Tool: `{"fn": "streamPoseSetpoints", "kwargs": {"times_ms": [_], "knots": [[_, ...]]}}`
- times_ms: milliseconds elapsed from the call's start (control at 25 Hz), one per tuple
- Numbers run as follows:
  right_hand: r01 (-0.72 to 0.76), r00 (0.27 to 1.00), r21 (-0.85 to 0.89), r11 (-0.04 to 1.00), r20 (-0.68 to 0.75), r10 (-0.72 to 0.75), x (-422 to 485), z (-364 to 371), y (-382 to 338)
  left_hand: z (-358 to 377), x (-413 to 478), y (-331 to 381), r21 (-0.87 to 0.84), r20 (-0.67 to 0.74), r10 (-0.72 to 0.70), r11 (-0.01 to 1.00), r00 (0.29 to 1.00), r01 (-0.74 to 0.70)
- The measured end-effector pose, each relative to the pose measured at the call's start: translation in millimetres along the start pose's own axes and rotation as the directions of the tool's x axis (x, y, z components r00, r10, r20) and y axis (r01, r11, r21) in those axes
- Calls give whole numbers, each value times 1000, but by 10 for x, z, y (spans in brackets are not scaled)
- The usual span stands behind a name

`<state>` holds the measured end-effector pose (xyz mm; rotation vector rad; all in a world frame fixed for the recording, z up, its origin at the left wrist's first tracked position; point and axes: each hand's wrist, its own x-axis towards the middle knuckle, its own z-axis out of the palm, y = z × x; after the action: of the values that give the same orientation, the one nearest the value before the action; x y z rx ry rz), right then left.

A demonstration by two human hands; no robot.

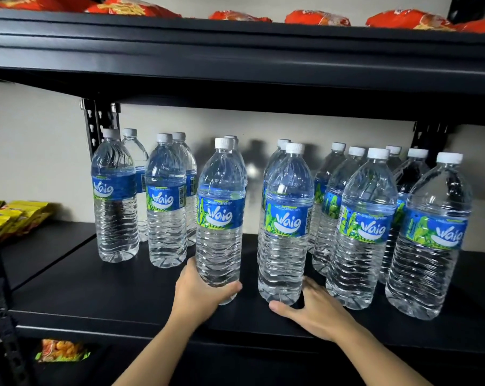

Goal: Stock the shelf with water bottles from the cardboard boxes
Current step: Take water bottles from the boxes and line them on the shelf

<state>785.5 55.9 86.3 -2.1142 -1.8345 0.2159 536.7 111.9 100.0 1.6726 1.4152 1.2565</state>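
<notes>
Head view: crowding bottles (pixel 166 196), packets (pixel 316 17) overhead

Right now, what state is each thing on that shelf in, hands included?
left hand: grips the held bottle near its base.
held bottle: upright, capped, full.
right hand: fingers straight, touches the neighbouring bottle at its base.
neighbouring bottle: upright on the shelf, capped.
other bottles: upright, capped, standing in rows.
shelf: partly stocked with bottles.
</notes>
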Motion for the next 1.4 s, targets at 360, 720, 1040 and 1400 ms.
{"fn": "streamPoseSetpoints", "kwargs": {"times_ms": [360, 720, 1040, 1400], "knots": [[-6, 1000, -5, 1000, -6, 6, -12, -5, -9, 2, 151, -24, 16, 15, -35, 999, 999, 35], [8, 999, 67, 998, -42, -5, -9, 5, 7, -2, 217, -75, 14, 68, -37, 999, 997, 36], [8, 998, 107, 994, -58, -2, -31, 3, 2, 55, 244, -125, 6, 33, -65, 998, 997, 65], [21, 999, 61, 998, -51, -18, -18, 17, -12, 58, 213, -88, 35, -9, -56, 998, 998, 56]]}}
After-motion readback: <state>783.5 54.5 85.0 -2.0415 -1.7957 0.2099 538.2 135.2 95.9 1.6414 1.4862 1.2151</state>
